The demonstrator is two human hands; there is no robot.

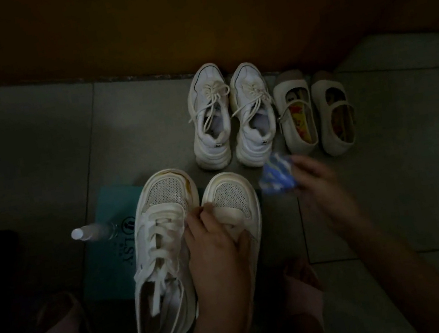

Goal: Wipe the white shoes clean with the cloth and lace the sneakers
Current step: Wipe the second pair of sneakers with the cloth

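The tiled floor [35, 138] runs from you to an orange wall [188, 13] at the far side. A teal sheet [108, 270] with dark lettering lies on it, near and left of centre. Two white high-tops stand on the sheet with their toes pointing away from you. The near left sneaker [162, 250] is laced and has a yellow stain round its toe. The near right sneaker [231, 193] stands just beside it.

Farther off, a laced white pair [209, 119] stands by the wall. To its right is a pair of pale strap shoes [295, 114] with bright insoles.

Your left hand [216, 247] grips the near right sneaker from above, fingers curled over its tongue and thumb on the right side. Your right hand [309, 178] is blurred. It holds a bunched blue-and-white cloth [276, 176] just right of that sneaker's toe, near the heels of the far pairs.

A clear bottle [94, 233] with a white cap lies at the sheet's left edge.
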